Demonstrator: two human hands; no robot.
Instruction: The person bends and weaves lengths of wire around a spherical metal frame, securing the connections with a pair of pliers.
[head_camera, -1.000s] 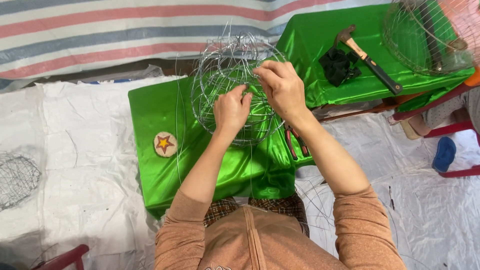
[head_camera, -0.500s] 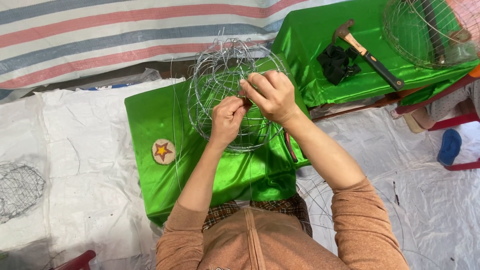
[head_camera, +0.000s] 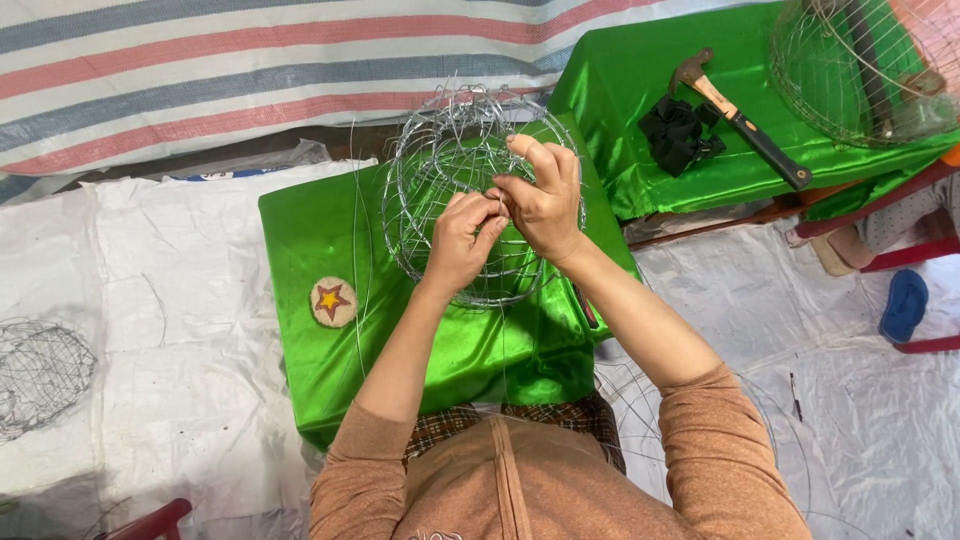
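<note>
So both hands were pinched shut at the middle of the wire basket frame (head_camera: 470, 190), which sat on the green-draped counter (head_camera: 320, 230) right in front of the person. The left hand (head_camera: 462, 240) had its fingertips closed on a thin wire strand, and the right hand (head_camera: 540, 195) met it from the right, fingers curled tight on the same spot. Looked like a twist or tie in progress; my take was the trick was keeping the strand taut and working close to the joint so the hoops didn't spring apart.

Loose wire ends stuck up off the far rim, easy to snag a sleeve on. A round star patch (head_camera: 332, 301) lay on the cloth to the left. Far right, a hammer (head_camera: 740, 115) and black cloth (head_camera: 678, 132) sat on a second green counter by another wire basket (head_camera: 850, 70)
</note>
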